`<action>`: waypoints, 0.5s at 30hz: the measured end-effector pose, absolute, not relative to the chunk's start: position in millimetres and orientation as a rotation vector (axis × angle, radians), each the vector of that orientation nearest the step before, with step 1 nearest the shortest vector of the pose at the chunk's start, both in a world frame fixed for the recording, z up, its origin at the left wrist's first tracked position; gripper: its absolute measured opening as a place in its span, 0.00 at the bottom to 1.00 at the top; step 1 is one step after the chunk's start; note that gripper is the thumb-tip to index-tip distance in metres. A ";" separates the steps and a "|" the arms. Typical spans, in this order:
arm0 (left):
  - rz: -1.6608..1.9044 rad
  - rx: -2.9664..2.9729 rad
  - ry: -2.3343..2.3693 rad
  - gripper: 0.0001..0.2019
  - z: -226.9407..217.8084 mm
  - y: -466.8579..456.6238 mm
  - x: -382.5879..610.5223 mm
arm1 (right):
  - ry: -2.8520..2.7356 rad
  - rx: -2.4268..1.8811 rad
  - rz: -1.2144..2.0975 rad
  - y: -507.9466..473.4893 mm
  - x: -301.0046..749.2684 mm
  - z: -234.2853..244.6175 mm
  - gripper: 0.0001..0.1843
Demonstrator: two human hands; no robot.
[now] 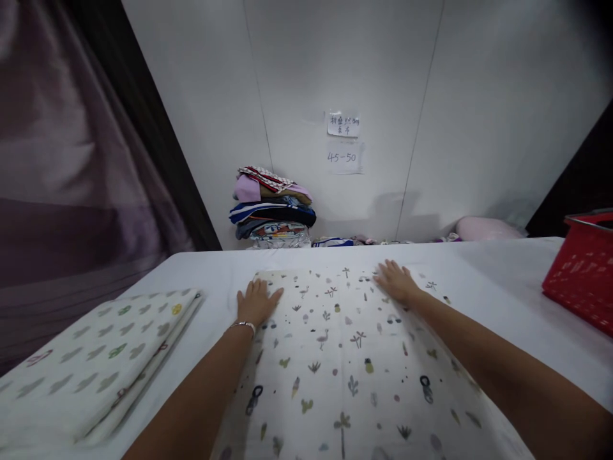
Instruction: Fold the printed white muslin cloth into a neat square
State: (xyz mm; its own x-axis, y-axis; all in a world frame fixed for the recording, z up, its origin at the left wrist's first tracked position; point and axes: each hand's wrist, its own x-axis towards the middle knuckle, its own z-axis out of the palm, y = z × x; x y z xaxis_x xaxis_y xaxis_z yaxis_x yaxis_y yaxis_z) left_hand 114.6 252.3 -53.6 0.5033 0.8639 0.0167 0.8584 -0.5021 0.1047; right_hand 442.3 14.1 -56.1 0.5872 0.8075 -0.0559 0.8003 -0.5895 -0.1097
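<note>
Left hand (257,300): unclenched and palm down, fingers spread on the far left corner area of the printed cloth (330,358); it grips nothing.
Right hand (396,281): also released, lying flat near the cloth's far edge with its fingers fanned, nothing pinched.
Step in hand: seems to be smoothing the cloth flat and squaring its far edge, judging by both palms pressing outward from the middle.
Next move calls for: probably light pressure until the surface is even, then fingertips slipped under an edge if it is to be turned over; loose fabric under the right forearm could leave a wrinkle.
Printed cloth: on the white counter (507,306), directly under both hands, filling the span between them and running back toward the person past the lower border of the view; some of it shows beyond the right forearm. Faint creases cross its middle; the number of layers cannot be told.
Folded cloth (119,345): left of the left forearm, apart from the printed one.
Red basket (584,268): at the right side, well away from the right hand.
Fabric stack (272,211): beyond the counter's far edge, against the wall (383,83).
</note>
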 end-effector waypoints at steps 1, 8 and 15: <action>0.127 2.677 1.511 0.39 -52.4 251.5 119.8 | -1.495 -2.659 0.176 25.2 429.8 -53.6 0.40; 0.120 2.703 1.432 0.40 -57.2 262.6 144.3 | -1.793 -2.410 0.347 82.3 385.4 -55.2 0.43; 0.051 2.709 1.352 0.37 -52.9 257.2 127.5 | -1.714 -2.503 0.348 54.3 382.0 -54.5 0.39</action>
State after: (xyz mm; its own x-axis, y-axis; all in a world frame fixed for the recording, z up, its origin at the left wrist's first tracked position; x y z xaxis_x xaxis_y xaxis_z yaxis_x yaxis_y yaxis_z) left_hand 127.5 257.2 -52.9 0.6020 0.7982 -0.0205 0.7944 -0.5961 0.1165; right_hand 382.0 54.3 -54.5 0.3453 0.9285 -0.1368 0.9084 -0.3673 -0.2000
